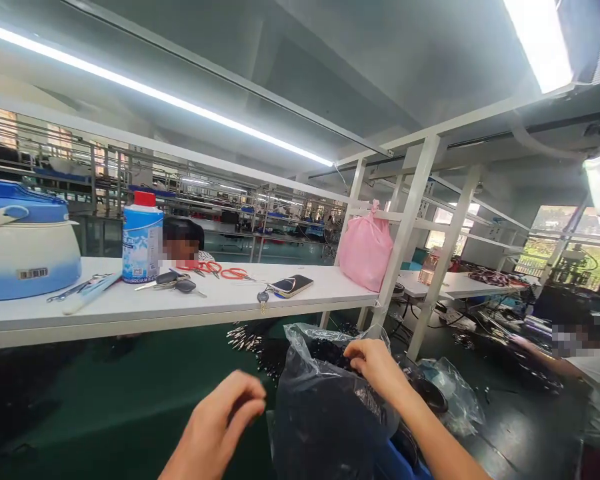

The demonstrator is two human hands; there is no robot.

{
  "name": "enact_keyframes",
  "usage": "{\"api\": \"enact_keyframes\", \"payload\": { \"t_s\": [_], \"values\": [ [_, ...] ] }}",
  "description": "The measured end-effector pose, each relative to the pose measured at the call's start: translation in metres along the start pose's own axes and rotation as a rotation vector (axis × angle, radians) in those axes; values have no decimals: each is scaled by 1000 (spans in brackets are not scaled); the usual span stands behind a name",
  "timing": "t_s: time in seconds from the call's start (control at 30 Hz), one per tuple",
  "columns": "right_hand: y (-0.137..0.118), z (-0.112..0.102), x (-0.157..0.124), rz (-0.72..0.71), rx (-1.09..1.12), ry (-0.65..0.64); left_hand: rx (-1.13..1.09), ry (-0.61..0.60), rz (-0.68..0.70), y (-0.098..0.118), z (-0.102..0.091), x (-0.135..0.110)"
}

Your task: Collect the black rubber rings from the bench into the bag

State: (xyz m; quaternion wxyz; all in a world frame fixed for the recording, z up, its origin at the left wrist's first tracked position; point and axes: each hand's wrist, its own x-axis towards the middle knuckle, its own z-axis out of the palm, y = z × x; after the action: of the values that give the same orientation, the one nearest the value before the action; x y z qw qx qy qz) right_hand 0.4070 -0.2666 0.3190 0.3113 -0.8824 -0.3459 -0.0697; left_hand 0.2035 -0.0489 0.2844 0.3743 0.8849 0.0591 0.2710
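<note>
A clear plastic bag [320, 407] full of dark small parts stands on the green work surface in front of me. My right hand [377, 363] reaches into its open top, fingers down among the black pieces; whether it grips any is hidden. My left hand [225, 417] hovers just left of the bag, fingers curled loosely, holding nothing that shows. A bundle of black wires with metal tips [250, 340] lies behind the bag.
A white shelf [190, 307] crosses above the bench with a blue-white cooker [25, 247], spray can [142, 237], keys [177, 283], red scissors [220, 271], phone [291, 285] and pink bag [366, 248]. One person sits behind the shelf, another at far right [575, 353].
</note>
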Motion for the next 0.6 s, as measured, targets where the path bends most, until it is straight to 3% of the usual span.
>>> {"api": "enact_keyframes", "payload": {
  "t_s": [0.07, 0.13, 0.23, 0.3, 0.4, 0.53, 0.6],
  "values": [
    [1, -3, -2, -30, 9, -1, -104, -17, 175, 40, 10, 45],
    [4, -5, -6, -54, 16, -2, -112, -73, 225, 64, 32, 83],
    [9, -7, -14, -57, 14, 27, -70, -201, 253, 66, 69, 116],
    [11, -9, -18, -50, 11, 57, -34, -254, 253, 56, 85, 126],
    [16, -11, -20, -45, -1, 68, 10, -273, 252, 46, 94, 133],
    [26, -7, -27, -46, -43, 99, 16, -259, 228, 63, 93, 120],
    [28, 5, -28, -83, -24, 202, -7, -244, 186, 74, 91, 103]
  ]
}}
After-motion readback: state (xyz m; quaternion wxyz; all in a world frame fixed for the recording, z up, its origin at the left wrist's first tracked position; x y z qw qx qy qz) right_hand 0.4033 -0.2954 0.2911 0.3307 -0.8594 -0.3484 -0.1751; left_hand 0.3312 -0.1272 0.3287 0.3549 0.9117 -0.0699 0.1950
